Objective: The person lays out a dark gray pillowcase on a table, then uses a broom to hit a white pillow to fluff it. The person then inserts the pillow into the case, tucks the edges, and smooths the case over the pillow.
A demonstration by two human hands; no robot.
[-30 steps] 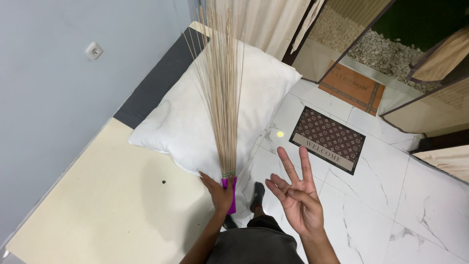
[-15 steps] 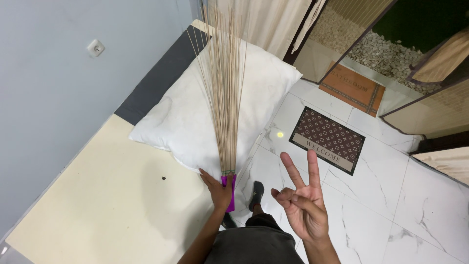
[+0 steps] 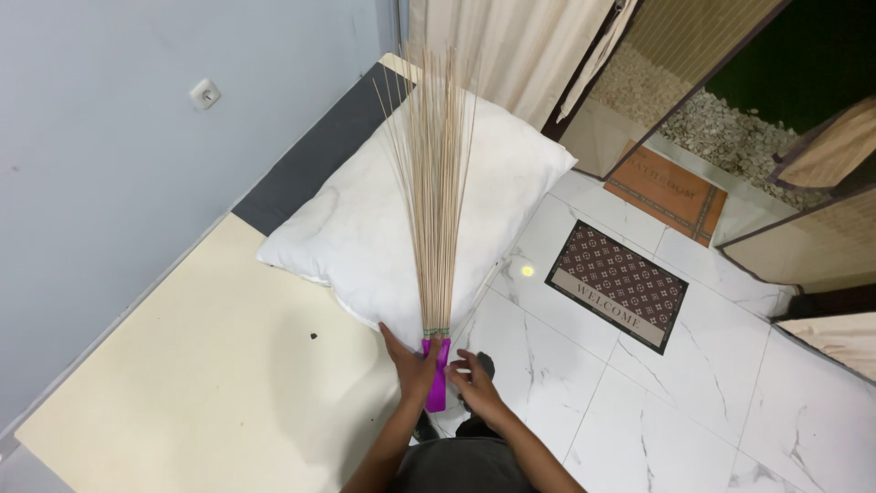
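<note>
A stick broom (image 3: 436,201) with thin tan bristles and a purple handle (image 3: 436,374) lies across a white pillow (image 3: 365,228), bristles fanned out away from me. My left hand (image 3: 412,367) grips the purple handle. My right hand (image 3: 474,382) has come in beside the handle, fingers bent and touching or almost touching its right side; whether it grips is unclear.
The pillow rests on a cream mattress (image 3: 182,365) with a dark band (image 3: 310,164) against a grey wall. To the right lies white marble floor (image 3: 712,411), a brown patterned doormat (image 3: 616,283), an orange mat (image 3: 671,190) past the doorway, and a curtain (image 3: 511,46).
My right hand, held up with fingers spread over the floor, has dropped and moved left to the broom handle. The broom and my left hand have stayed put.
</note>
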